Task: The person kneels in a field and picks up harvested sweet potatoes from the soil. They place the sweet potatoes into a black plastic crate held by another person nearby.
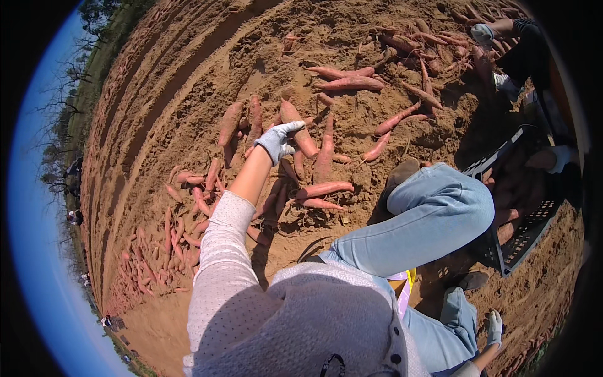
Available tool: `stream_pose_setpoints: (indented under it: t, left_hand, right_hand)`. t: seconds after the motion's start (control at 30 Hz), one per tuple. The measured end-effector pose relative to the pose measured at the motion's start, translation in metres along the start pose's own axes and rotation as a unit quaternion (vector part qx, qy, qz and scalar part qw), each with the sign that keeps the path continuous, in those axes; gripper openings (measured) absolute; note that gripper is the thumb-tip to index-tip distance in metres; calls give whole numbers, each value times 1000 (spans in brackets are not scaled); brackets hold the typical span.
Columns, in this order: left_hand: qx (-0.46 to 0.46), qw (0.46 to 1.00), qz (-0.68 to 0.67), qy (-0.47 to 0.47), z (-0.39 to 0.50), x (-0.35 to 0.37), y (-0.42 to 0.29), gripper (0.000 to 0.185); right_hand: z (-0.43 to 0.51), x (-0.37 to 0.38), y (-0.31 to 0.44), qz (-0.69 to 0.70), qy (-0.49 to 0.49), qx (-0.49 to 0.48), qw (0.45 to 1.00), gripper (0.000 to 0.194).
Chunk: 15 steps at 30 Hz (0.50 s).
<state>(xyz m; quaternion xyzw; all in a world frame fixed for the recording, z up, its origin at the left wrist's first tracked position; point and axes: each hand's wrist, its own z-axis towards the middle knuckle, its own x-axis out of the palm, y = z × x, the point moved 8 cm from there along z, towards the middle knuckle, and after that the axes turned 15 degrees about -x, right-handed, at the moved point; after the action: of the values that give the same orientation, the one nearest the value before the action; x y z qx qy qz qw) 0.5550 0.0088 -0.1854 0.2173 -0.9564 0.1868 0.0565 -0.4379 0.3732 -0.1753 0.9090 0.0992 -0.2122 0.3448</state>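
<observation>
My left hand, in a pale grey work glove, reaches out over loose sweet potatoes on the soil. Its fingers wrap around a thick sweet potato, which slants across the grip. Just beside it stands a broad, tapering sweet potato, and two slimmer sweet potatoes lie closer to me. Down by my right leg hangs my right hand, also gloved. It is apart from any sweet potato, with fingers loosely extended and nothing visible in them.
A black plastic crate holding sweet potatoes stands beyond my bent left knee. A co-worker's gloved hand is at it; another gloved hand is over the far pile. More sweet potatoes spread left, beside ploughed furrows.
</observation>
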Motion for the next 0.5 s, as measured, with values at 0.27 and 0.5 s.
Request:
stream_pose_setpoints:
  t: [0.27,0.5]
  left_hand:
    - [-85,932,-330,126,36,-6,41,47]
    - [-48,961,-185,198,35,86,7,38]
  right_hand:
    - [-2,14,-3,-47,14,-33,998,38]
    - [-13,24,9,-41,-23,-70,996,35]
